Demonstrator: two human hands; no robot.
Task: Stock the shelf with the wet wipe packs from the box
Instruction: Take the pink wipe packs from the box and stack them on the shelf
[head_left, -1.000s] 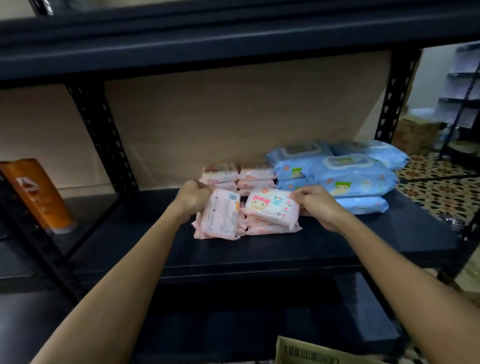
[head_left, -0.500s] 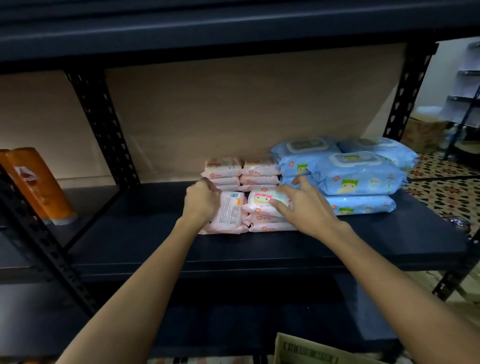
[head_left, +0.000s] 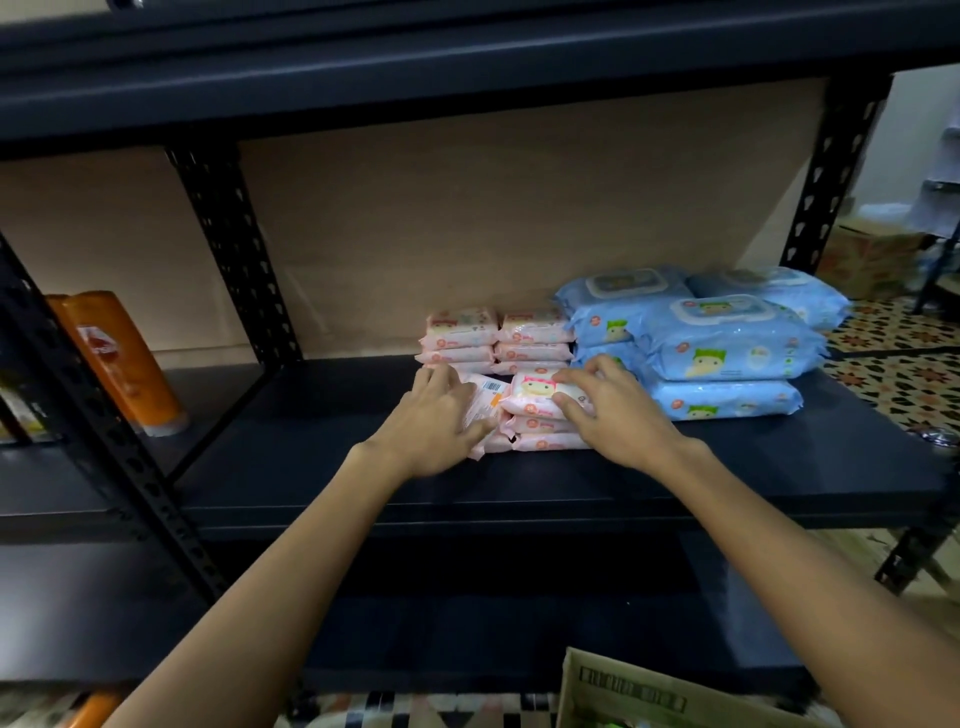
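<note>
I see my left hand (head_left: 434, 415) just left of the frame's centre, its grip wide, fingers laid nearly straight over a small pink plastic wet wipe pack with a barcode panel (head_left: 484, 402), which leans tilted against the stack beside it. My right hand (head_left: 610, 410) sits just right of centre, fingers spread and only loosely bent, resting on the top of a front stack of small pink wet wipe packs (head_left: 537, 415) without closing round it. Both lie on the dark blue-black metal shelf (head_left: 322, 467) that crosses the middle of the frame. Directly behind them, toward the tan backing board (head_left: 493, 208), stand two more stacks of small pink packs (head_left: 496, 340), side by side and touching. To the right of centre, large light blue wet wipe packs with flip lids (head_left: 717, 348) are piled, the nearest pile touching the pink stacks. At the left edge an orange plastic bottle (head_left: 122, 361) stands on its cap on the neighbouring shelf, behind a black perforated upright (head_left: 98, 415). In the lower right corner the flap of a brown cardboard box (head_left: 623, 691) shows, well below the shelf. Patterned floor tiles (head_left: 904, 364) appear at the right edge.
</note>
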